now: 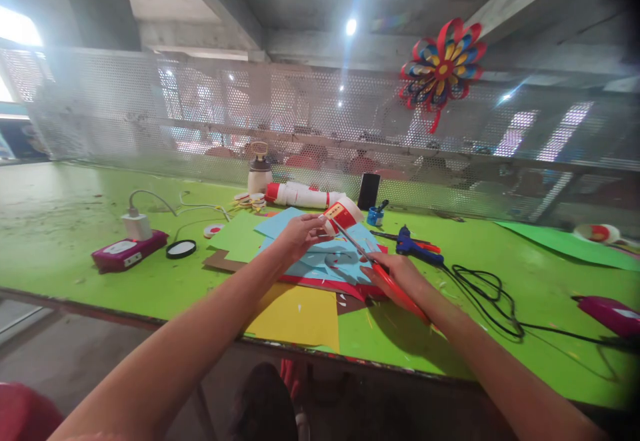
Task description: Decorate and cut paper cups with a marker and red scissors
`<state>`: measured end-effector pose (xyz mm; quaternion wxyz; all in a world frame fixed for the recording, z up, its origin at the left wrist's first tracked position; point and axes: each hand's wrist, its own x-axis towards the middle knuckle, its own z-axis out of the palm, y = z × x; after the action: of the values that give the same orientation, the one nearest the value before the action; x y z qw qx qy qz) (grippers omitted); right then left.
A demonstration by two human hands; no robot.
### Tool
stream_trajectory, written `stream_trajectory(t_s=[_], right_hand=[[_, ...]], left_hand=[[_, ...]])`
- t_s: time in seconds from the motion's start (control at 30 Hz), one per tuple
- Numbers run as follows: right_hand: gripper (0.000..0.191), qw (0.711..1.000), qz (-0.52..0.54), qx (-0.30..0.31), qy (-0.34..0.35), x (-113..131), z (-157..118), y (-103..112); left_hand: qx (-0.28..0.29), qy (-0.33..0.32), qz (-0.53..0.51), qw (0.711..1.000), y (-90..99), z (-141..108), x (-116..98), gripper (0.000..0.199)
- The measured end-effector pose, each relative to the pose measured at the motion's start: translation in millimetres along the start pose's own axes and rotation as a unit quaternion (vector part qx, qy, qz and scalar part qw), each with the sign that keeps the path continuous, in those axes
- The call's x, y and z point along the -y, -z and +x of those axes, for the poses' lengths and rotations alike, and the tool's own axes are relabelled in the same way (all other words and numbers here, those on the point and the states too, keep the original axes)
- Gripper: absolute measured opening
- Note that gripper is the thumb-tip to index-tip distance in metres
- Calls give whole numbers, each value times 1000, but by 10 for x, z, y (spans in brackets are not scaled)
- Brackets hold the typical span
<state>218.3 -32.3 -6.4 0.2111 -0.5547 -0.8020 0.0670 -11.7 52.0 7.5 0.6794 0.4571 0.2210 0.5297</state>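
A red and white paper cup (pixel 345 215) is in my left hand (pixel 301 235), tilted on its side above the coloured papers. My right hand (pixel 400 275) grips the orange-handled scissors (pixel 395 285), whose blades point up and left and reach the cup's near side. Whether the blades are cutting into the cup is too small to tell. Beneath both hands lie light blue sheets (pixel 320 264) with cut scraps on them. A yellow sheet (pixel 300 314) extends toward the table's front edge.
Right of my hands are a blue glue gun (pixel 417 246) with a looping black cable and a blue jar (pixel 375 215). Behind the papers lie stacked white cups (pixel 305 195). A purple power strip (pixel 130 251) and a black-rimmed disc (pixel 181 249) sit left on the green table (pixel 200 294).
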Motion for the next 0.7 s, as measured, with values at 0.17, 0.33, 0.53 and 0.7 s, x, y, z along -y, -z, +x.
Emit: stream_trajectory(t_s=[0.17, 0.33, 0.53, 0.7], right_hand=[[24, 1000, 0, -3, 11, -39, 23, 2], [26, 1000, 14, 2, 26, -66, 32, -5], [29, 999, 22, 12, 24, -87, 39, 16], [28, 999, 22, 13, 32, -81, 32, 35]], left_hand=[[8, 35, -11, 999, 48, 30, -16, 11], [25, 56, -9, 998, 45, 11, -35, 11], [6, 16, -6, 1000, 38, 13, -54, 4], [-6, 12, 9, 1000, 55, 12, -54, 10]])
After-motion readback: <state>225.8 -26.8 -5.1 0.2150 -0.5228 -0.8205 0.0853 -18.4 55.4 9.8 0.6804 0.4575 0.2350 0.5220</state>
